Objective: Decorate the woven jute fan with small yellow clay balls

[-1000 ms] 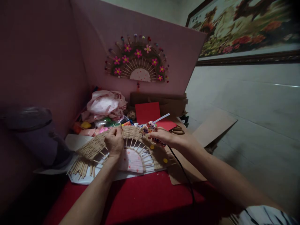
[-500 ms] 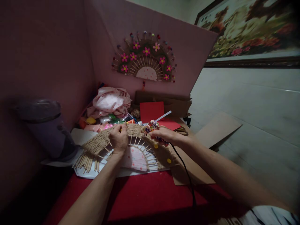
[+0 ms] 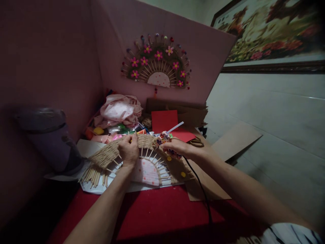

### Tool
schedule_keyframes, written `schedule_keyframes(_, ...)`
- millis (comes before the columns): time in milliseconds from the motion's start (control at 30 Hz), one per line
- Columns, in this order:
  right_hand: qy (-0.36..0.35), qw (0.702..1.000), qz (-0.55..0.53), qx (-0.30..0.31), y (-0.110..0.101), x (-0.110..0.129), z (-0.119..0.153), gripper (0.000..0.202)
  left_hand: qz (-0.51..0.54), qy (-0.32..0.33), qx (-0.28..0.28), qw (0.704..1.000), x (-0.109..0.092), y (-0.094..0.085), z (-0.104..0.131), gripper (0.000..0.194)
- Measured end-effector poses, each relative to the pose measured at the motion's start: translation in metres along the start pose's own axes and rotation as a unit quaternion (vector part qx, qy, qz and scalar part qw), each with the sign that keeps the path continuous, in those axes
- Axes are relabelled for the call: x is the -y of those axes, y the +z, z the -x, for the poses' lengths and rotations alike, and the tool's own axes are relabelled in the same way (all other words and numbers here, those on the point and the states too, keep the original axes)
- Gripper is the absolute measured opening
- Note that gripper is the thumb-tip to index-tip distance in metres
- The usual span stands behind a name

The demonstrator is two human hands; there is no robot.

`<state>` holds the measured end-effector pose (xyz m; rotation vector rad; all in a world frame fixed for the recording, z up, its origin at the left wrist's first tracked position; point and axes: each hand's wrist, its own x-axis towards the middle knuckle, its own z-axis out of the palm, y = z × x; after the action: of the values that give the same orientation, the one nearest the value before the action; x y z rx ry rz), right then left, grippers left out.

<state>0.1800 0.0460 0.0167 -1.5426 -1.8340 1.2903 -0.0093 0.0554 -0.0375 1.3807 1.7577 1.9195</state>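
A half-round fan of wooden sticks woven with tan twine (image 3: 106,157) lies on white paper over a red cloth (image 3: 162,213). My left hand (image 3: 129,150) presses on the woven band near the top and pinches something small there that I cannot make out. My right hand (image 3: 179,147) grips a patterned glue gun (image 3: 162,138) with a white glue stick pointing up and back and a black cord (image 3: 200,189) trailing toward me. The gun's nose sits at the top of the band, just right of my left hand. Small yellow dots (image 3: 182,174) sit on the band's right side.
A finished fan with pink flowers (image 3: 157,62) hangs on the pink backboard. Behind the work lie a pink cloth bundle (image 3: 119,110), coloured packets, red card (image 3: 165,120) and brown cardboard (image 3: 236,137). A dark rounded container (image 3: 48,135) stands at the left. A framed picture (image 3: 269,30) hangs at the right.
The view shifted slightly between the earliest frame and now; both hands stay at the top of the woven band, the glue gun's nose still against it.
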Motion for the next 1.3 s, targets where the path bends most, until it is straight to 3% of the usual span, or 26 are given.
schedule_keyframes(800,0.017,0.999,0.033,-0.002,0.002,0.008,0.004,0.024,0.005,-0.007,-0.007,1.0,0.0,0.0,0.0,0.033)
schedule_keyframes(1067,0.021,0.999,0.005,0.039,-0.009,0.015,0.01,0.025,0.014,-0.007,-0.007,1.0,0.003,0.001,0.0,0.033)
schedule_keyframes(1300,0.025,0.999,0.006,0.039,-0.013,0.011,0.007,0.024,0.017,-0.007,-0.009,1.0,0.001,0.0,0.0,0.034)
